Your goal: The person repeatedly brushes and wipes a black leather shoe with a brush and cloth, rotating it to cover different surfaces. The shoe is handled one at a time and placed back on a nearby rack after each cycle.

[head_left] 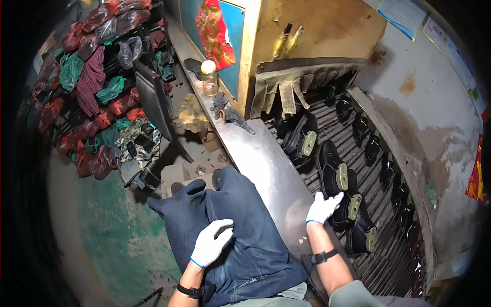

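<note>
My left hand (211, 242), in a white glove with a blue cuff edge, hovers over the dark blue apron (245, 225) across my lap. Its fingers curl loosely, with the thumb apart and nothing visible in them. My right hand (323, 207), gloved the same way, is above the right edge of the metal ledge (255, 153). Its fingers are spread and point toward a black shoe (339, 217) on the slatted conveyor; whether they touch it I cannot tell. More black shoes (330, 163) lie beside it, each with a pale green block in its opening.
Past the shoes runs the slatted conveyor (378, 192), with a row of dark shoes (387, 169) along its far side. A cabinet-like machine (312, 36) with hanging flaps stands ahead. Dark gloves (232, 115) and a jar (209, 79) sit on the ledge. Bagged bundles (102, 123) fill the left.
</note>
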A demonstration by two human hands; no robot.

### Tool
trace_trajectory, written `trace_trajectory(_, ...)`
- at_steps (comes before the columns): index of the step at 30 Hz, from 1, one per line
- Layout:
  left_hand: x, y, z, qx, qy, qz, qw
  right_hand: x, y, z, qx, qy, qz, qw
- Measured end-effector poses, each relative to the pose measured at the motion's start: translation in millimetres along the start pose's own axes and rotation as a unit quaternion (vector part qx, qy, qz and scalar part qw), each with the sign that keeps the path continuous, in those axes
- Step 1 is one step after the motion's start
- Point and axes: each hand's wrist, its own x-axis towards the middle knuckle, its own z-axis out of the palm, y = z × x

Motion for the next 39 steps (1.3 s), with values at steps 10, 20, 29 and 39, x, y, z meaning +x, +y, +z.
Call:
trace_trajectory(10, 2.8, -6.2, -2.0, 0.066, 0.005, 0.018, 0.998, 39.8, -122.1, 140.7, -0.321, -0.169, -0.598, 0.715)
trace_trajectory(20, 8.7, 1.0, -6.6, -0.012, -0.025, -0.009, 1.000, 101.3, -135.0, 102.3, -0.205, -0.139, -0.608, 0.754)
trace_trajectory(29, 25.9, 26.8, 22.2, -0.537, -0.150, -0.061, 0.828, -108.8, -162.9, -129.4, 0.078, -0.439, -0.597, 0.667)
trace_trajectory(39, -53.6, -1.5, -2.8, -0.345, 0.089, -0.001, 0.935, 79.3, -59.5, 102.4, 0.020, -0.242, -0.036, 0.969)
